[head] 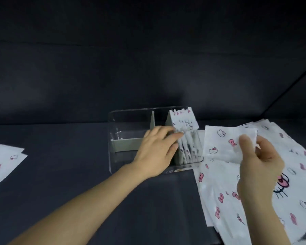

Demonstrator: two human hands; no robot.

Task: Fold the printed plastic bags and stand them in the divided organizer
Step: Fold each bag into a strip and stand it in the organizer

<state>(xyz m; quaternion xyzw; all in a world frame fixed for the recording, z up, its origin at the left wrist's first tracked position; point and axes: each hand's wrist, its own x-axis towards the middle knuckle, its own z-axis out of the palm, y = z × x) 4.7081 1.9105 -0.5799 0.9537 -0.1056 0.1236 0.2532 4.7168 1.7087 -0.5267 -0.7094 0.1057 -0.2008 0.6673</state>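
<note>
A clear divided organizer (117, 121) stands in the middle of the dark surface. Several folded white bags with pink bow prints (184, 121) stand upright in its right compartment. My left hand (155, 149) reaches into the organizer, its straight fingers touching the left side of those folded bags. Just right of the organizer, my right hand (260, 160) pinches a folded printed bag (223, 144) by its right edge and holds it above the table. The organizer's left compartments hold nothing.
A spread stack of flat printed bags (237, 200) covers the table at the right, under my right hand. More flat printed bags (2, 160) lie at the left edge. A dark wall rises behind the organizer.
</note>
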